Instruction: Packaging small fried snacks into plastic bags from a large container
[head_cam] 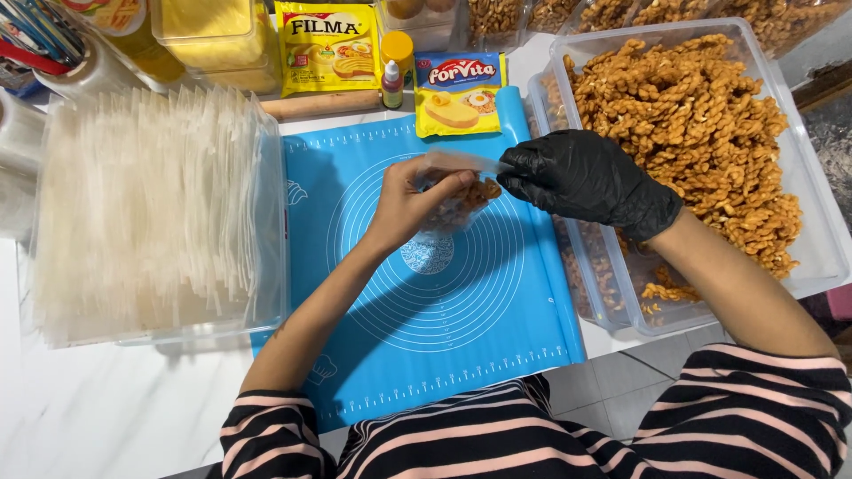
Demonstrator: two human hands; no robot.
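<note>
A white desk (106, 417) carries everything here, and over its middle lies a blue baking mat (444, 328) printed with rings and ruler marks. To the left of the mat stands a clear bin (266, 266) packed with upright stacks of clear plastic bags (142, 204). To the right sits a clear tub (816, 239) heaped with golden-brown twisted snacks (692, 133), its near-left corner overlapping the mat's edge. Along the far edge of the mat lie two yellow packets, a larger one (327, 46) and a smaller one with a blue top (460, 93), with a little dropper bottle (391, 84) between them (a wooden rolling pin (319, 105) lies just in front of the larger packet).

Above the centre of the mat the left hand (408, 206), bare, is closed around a small clear bag (448, 213) that is partly filled with twisted snacks, fingers curled round its side and holding it up off the mat. The right hand (577, 177), in a black glove, has its fingertips pressed together at the bag's open top edge, pinching the thin plastic rim there. Both sleeves are striped black and pink.
</note>
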